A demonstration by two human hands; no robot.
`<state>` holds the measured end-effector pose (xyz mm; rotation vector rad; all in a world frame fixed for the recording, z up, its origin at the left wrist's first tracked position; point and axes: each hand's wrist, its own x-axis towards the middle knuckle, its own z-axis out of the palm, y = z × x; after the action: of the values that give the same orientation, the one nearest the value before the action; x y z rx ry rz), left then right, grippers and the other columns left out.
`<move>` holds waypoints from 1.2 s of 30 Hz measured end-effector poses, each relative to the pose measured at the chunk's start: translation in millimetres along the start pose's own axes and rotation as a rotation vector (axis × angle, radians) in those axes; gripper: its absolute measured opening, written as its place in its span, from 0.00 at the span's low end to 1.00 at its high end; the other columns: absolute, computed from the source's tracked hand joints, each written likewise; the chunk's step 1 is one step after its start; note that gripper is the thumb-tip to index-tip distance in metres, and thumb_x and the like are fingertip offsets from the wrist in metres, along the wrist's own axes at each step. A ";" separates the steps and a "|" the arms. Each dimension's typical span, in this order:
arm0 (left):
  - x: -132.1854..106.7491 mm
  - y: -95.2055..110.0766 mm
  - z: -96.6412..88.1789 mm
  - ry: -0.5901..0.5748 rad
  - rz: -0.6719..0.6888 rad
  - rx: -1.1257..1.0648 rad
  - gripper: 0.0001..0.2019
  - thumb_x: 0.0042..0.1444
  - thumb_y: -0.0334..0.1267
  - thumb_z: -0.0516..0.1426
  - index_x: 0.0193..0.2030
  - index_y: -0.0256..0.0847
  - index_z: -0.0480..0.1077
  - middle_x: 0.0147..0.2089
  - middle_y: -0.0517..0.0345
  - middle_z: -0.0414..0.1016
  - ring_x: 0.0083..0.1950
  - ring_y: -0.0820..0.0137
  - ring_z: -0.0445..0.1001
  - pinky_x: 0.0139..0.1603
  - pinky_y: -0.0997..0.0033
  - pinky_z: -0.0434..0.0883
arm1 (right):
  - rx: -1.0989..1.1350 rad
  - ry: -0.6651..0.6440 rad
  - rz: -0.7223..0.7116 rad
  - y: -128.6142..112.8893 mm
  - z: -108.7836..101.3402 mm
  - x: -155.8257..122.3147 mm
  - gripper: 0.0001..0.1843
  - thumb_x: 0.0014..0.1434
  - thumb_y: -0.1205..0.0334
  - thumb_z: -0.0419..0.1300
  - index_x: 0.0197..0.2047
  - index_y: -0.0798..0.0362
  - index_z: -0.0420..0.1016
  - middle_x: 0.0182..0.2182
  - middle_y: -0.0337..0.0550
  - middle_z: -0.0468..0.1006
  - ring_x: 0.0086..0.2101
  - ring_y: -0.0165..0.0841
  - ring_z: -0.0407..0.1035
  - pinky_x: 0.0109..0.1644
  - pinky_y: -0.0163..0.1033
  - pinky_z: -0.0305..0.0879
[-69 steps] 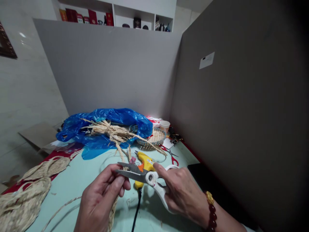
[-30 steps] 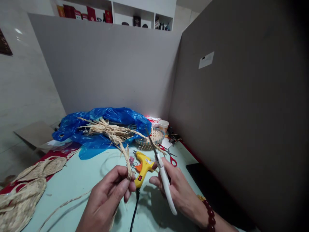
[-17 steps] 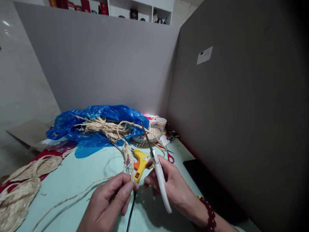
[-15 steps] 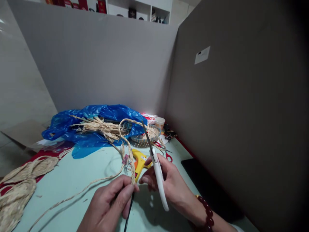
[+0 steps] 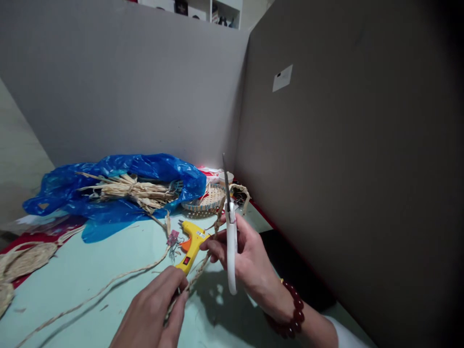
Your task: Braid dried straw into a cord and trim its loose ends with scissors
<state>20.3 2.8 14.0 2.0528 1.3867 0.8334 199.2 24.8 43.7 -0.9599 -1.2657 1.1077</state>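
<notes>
My left hand (image 5: 155,304) is closed on a braided straw cord (image 5: 198,274), its fingers wrapped round the lower part. Higher up, my right hand (image 5: 250,256) pinches the same cord between thumb and fingertips. That hand also carries white-handled scissors (image 5: 232,246), which stand upright with the blades pointing up and away. Past the scissors the cord's far end curls over to the right. Behind the cord, a yellow glue gun (image 5: 195,234) lies on the pale green table between my hands.
A blue plastic bag (image 5: 163,166) lies at the back under a bundle of dry straw (image 5: 134,188). Beside it are a woven basket (image 5: 201,208) and a cup (image 5: 226,178). Another thin cord (image 5: 108,281) crosses the table. Woven pieces (image 5: 32,261) lie left; grey panels (image 5: 145,96) enclose the back and right.
My right hand has come to the cord and now pinches it. The cord's loop has swung from the left to the right of the scissors. My view has turned slightly right.
</notes>
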 end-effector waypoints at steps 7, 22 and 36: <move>7.4 5.6 -10.6 -0.370 -0.386 -0.849 0.17 0.51 0.53 0.60 0.33 0.39 0.73 0.22 0.61 0.71 0.20 0.78 0.59 0.23 0.78 0.56 | 0.220 -0.252 0.030 -6.3 -2.8 -0.3 0.19 0.54 0.56 0.68 0.41 0.52 0.62 0.29 0.40 0.79 0.26 0.25 0.70 0.32 0.30 0.66; 6.5 12.5 -9.9 -0.105 -0.239 -0.449 0.15 0.49 0.48 0.58 0.21 0.40 0.66 0.16 0.64 0.64 0.21 0.72 0.60 0.25 0.74 0.55 | 0.334 -0.036 -0.032 -44.0 -20.2 5.9 0.23 0.55 0.58 0.67 0.50 0.49 0.62 0.34 0.41 0.79 0.22 0.22 0.60 0.25 0.27 0.58; 3.6 19.8 -50.7 0.250 -0.112 -0.472 0.16 0.56 0.50 0.54 0.23 0.43 0.63 0.22 0.68 0.50 0.25 0.72 0.50 0.26 0.73 0.50 | -0.430 -0.046 -0.267 -78.5 8.5 42.9 0.19 0.48 0.61 0.69 0.43 0.50 0.69 0.34 0.38 0.75 0.35 0.33 0.69 0.37 0.36 0.64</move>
<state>-3.6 3.5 63.0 1.5388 1.2641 1.2628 197.1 48.8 130.3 -1.0442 -1.6556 0.6644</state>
